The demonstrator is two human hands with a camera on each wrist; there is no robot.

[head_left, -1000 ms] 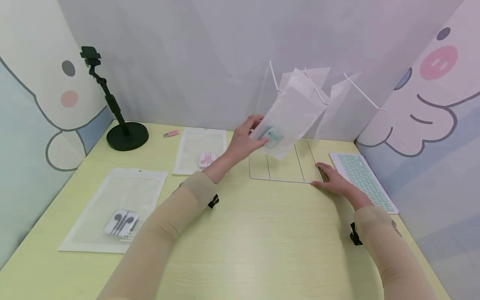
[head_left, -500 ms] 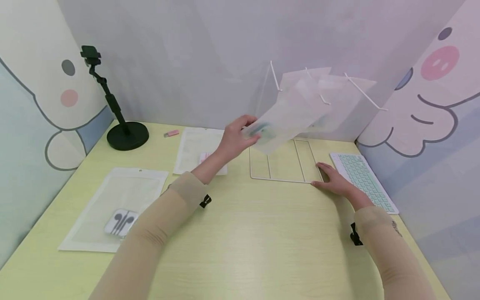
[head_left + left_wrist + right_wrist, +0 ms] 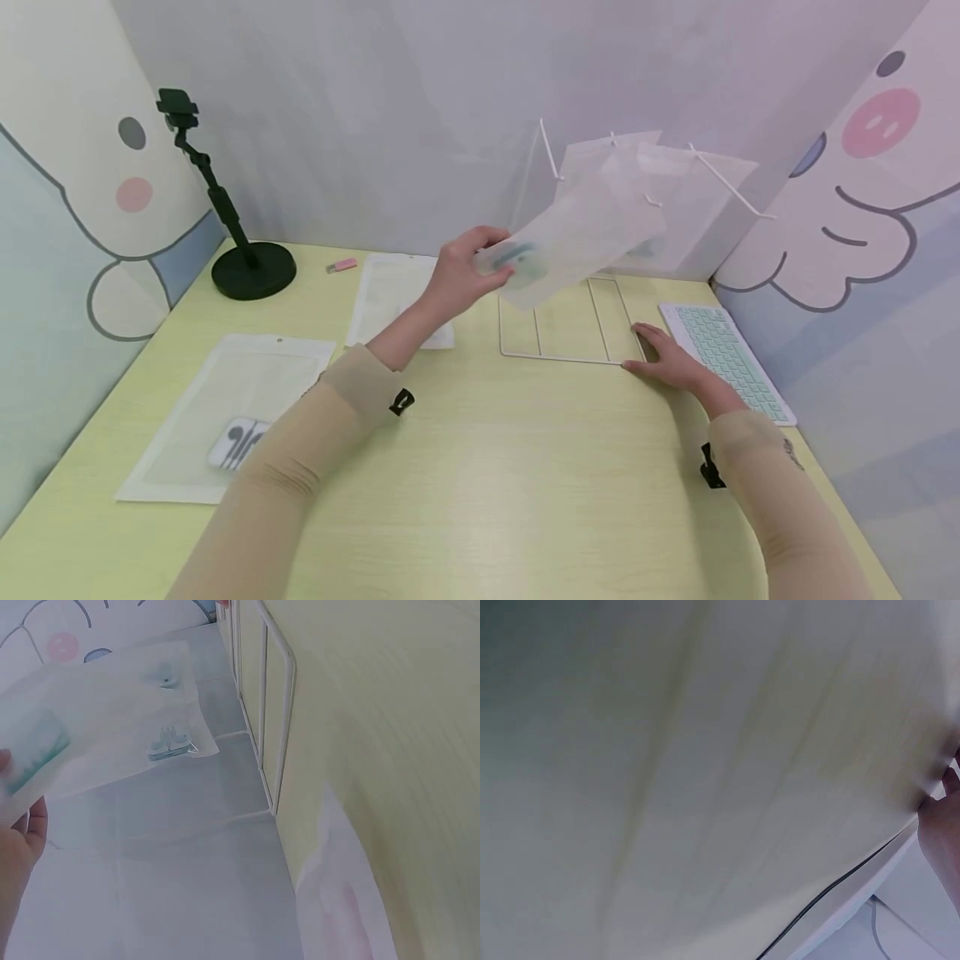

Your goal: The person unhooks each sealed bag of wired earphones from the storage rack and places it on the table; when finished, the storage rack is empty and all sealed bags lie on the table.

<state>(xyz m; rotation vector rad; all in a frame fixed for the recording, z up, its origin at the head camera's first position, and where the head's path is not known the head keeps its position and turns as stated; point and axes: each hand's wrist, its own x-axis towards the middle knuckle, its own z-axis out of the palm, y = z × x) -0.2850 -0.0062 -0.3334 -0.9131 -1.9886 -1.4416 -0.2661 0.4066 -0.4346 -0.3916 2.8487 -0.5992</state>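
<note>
My left hand (image 3: 459, 275) pinches the lower end of a translucent bag (image 3: 581, 229), thumb in front and fingers behind. A mint-green item (image 3: 34, 754) shows inside that end in the left wrist view. The bag slopes up to the middle prong of a white wire rack (image 3: 558, 358). Behind it hangs another translucent bag (image 3: 697, 179) by the right prong. Mint earphones (image 3: 170, 742) show in a bag farther off in the left wrist view. My right hand (image 3: 666, 362) touches the front right corner of the rack's base, thumb and forefinger spread.
Two bags lie on the left of the table: a large bag (image 3: 255, 367) holding boxed earphones (image 3: 236, 442), and a smaller bag (image 3: 382, 292). A pink USB stick (image 3: 342, 265) and a black phone stand (image 3: 253, 271) are farther back. A keyboard (image 3: 727, 358) sits at right.
My left hand has drawn the bag's lower end leftward, and the bag slopes more flatly. The bag on the right prong has swung out to the right. My right hand stays put.
</note>
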